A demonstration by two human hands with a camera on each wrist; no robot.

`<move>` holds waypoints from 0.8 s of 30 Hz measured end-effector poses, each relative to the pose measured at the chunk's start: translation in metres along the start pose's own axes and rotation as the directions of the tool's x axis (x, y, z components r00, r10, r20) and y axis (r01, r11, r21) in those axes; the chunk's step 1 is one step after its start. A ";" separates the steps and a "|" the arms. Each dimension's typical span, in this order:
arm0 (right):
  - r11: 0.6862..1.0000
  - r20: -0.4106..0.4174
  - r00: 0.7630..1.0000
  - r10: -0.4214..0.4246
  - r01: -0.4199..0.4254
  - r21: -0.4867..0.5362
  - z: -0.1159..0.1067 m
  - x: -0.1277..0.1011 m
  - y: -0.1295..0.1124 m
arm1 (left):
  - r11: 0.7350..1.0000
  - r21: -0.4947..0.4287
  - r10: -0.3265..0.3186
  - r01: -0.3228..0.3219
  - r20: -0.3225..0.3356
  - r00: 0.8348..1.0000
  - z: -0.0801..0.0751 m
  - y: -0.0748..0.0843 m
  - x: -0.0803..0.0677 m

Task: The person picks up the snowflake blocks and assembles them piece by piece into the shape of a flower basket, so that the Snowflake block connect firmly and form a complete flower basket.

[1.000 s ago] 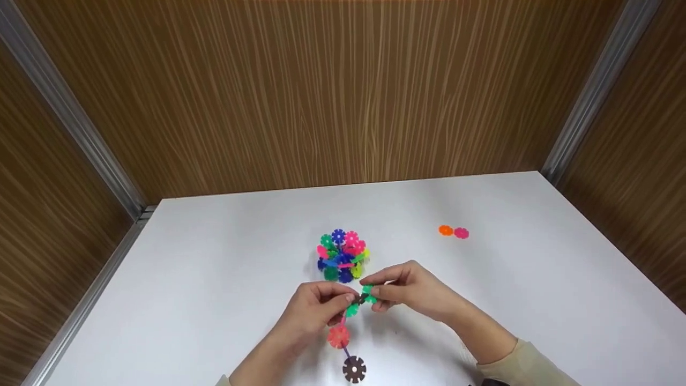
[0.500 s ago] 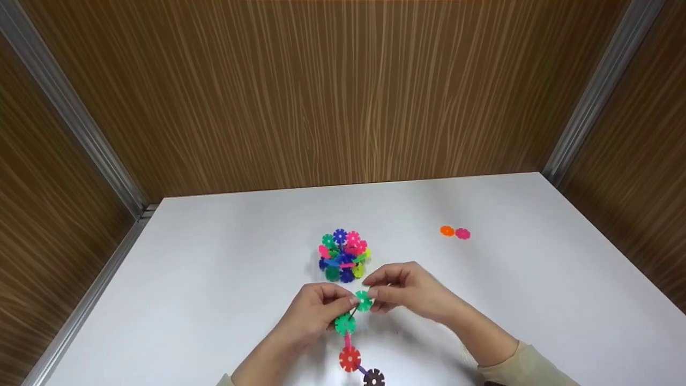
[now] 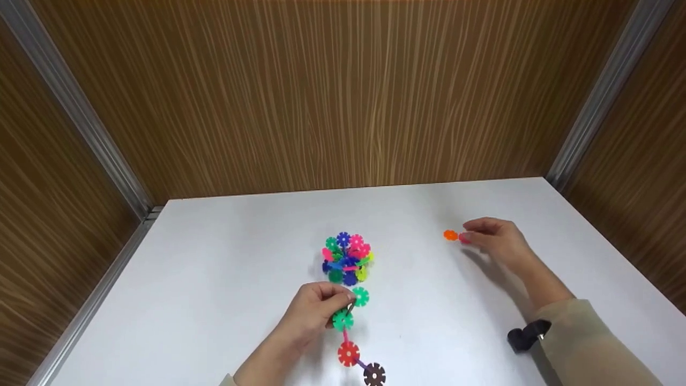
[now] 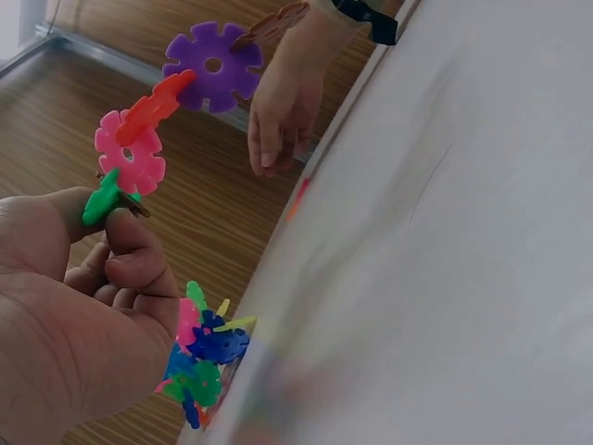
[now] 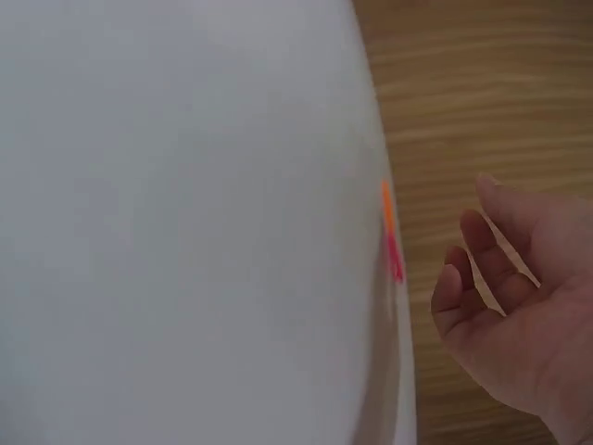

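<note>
My left hand (image 3: pixel 343 301) pinches a chain of snowflake discs (image 3: pixel 347 338) by its upper end, just above the white table (image 3: pixel 225 268). The chain runs toward me: two green discs, a red disc (image 3: pixel 348 354) and a brown disc (image 3: pixel 374 374). In the left wrist view that hand (image 4: pixel 116 218) grips the green end of the chain (image 4: pixel 139 139). My right hand (image 3: pixel 471 236) is out at the right, fingers relaxed, beside a loose orange disc (image 3: pixel 450 235) and a pink disc (image 3: pixel 462 238). The right wrist view shows the hand (image 5: pixel 473 269) close to both discs (image 5: pixel 391 236), holding nothing.
A ball of many coloured discs (image 3: pixel 347 258) sits on the table just beyond my left hand, also visible as the ball (image 4: pixel 199 352). Brown wood-grain walls with metal corner strips (image 3: pixel 80 139) close in the table on three sides. A black wrist strap (image 3: pixel 528 333) sits on my right forearm.
My right hand let go of the chain's green end and moved right and away to the loose orange and pink discs. The left hand kept its hold; the chain hangs lower.
</note>
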State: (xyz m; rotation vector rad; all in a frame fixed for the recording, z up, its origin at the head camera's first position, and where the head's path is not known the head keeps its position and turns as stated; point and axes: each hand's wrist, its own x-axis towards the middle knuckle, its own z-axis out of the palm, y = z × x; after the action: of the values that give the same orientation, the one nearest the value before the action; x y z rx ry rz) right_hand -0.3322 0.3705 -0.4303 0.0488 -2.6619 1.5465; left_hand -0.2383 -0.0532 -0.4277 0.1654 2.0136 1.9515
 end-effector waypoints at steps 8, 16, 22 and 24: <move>0.991 0.034 0.997 0.068 -0.063 -0.116 -0.005 0.018 0.022 | 1.000 0.001 -0.009 0.009 -0.009 1.000 0.001 0.002 -0.001; 0.985 0.055 0.997 0.054 -0.044 -0.164 0.002 0.022 0.025 | 1.000 -0.013 0.022 -0.022 0.001 1.000 -0.003 0.003 0.000; 0.989 0.091 0.994 0.061 -0.048 -0.139 0.003 0.008 0.013 | 1.000 0.013 0.017 -0.017 -0.014 1.000 -0.002 0.006 0.002; 0.995 0.111 0.993 0.040 -0.030 -0.090 0.007 -0.001 0.001 | 1.000 0.018 0.014 -0.014 -0.017 1.000 -0.002 0.007 0.002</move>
State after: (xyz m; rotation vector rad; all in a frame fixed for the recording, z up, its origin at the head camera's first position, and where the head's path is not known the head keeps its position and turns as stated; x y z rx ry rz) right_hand -0.3319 0.3647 -0.4342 0.0882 -2.8303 1.4762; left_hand -0.2417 -0.0544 -0.4215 0.1677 2.0467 1.9501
